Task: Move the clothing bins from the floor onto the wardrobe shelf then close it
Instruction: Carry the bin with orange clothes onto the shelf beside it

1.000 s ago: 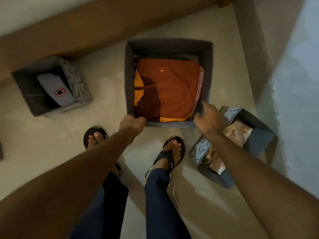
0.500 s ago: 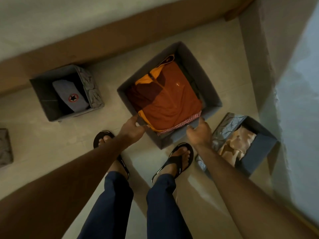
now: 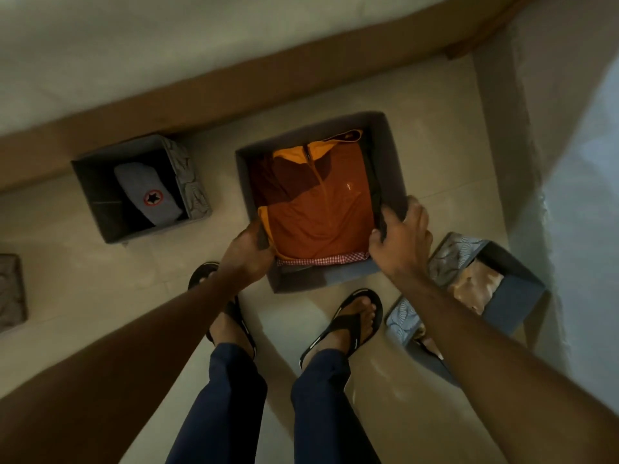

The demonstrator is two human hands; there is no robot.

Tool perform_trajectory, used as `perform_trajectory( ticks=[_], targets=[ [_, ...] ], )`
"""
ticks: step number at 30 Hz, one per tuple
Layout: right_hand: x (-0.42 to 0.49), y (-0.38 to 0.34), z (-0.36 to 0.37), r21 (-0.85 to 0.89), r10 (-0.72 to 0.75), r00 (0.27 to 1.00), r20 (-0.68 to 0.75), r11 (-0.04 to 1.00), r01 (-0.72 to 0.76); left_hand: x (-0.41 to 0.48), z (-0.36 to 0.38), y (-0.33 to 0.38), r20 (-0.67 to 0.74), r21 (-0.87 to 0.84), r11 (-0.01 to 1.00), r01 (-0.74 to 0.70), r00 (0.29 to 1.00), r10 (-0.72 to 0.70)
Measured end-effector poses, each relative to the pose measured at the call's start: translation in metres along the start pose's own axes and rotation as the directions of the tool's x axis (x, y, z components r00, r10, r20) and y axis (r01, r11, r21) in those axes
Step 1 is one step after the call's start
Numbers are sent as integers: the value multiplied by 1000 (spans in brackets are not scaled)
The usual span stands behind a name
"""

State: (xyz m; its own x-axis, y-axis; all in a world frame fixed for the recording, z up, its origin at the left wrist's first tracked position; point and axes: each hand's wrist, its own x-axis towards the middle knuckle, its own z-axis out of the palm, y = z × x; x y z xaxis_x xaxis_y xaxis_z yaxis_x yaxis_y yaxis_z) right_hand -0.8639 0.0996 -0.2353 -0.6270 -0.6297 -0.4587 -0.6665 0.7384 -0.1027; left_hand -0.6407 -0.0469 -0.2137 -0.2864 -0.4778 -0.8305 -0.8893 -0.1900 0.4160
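From the head view, the job looked barely begun. Every bin I could see was down at floor level, and no wardrobe shelf or door was in sight, so the lifting, shelving and closing all seemed to be left.

Between the two hands was the large grey fabric bin (image 3: pixel 301 279), holding a folded orange zip top (image 3: pixel 318 212) with a strip of red checked cloth (image 3: pixel 321 261) under its near edge. I could not tell whether its base had left the tiled floor (image 3: pixel 100 296).

The left hand (image 3: pixel 249 249) gripped the bin's left wall near the front corner, fingers curled over the rim and down inside. The right hand (image 3: pixel 400 242) grasped the right wall the same way, thumb inside against the clothes and fingers wrapped over the outside. Both were clenched on the bin, neither loose.

Well out beyond the left hand, a smaller grey bin (image 3: pixel 93 202) held a grey item with a star badge (image 3: pixel 147 192). Farther left, a patterned fabric piece (image 3: pixel 11 293) was cut off by the edge. Just outside the right forearm stood a patterned blue bin (image 3: pixel 516 296) with beige cloth (image 3: pixel 475 286) in it. Ahead of the hands ran a brown wooden board (image 3: pixel 234 85); what it belonged to, I could not say.
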Motion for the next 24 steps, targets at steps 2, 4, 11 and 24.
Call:
perform_trajectory(
  ticks=[2,4,11,24],
  targets=[
    [20,0,6,20,82,992,99,996,-84,4,5,-4,-26,11,1000,-16,1000,16],
    [37,-1,9,158,93,977,192,980,-124,9,10,-9,-77,48,998,-34,996,38],
    [31,-4,-8,147,17,993,118,989,-35,-2,1,-5,-227,134,990,42,974,-11],
    [-187,-25,-191,282,-94,958,269,959,15,-287,-89,33,-238,232,964,127,969,-70]
  ],
)
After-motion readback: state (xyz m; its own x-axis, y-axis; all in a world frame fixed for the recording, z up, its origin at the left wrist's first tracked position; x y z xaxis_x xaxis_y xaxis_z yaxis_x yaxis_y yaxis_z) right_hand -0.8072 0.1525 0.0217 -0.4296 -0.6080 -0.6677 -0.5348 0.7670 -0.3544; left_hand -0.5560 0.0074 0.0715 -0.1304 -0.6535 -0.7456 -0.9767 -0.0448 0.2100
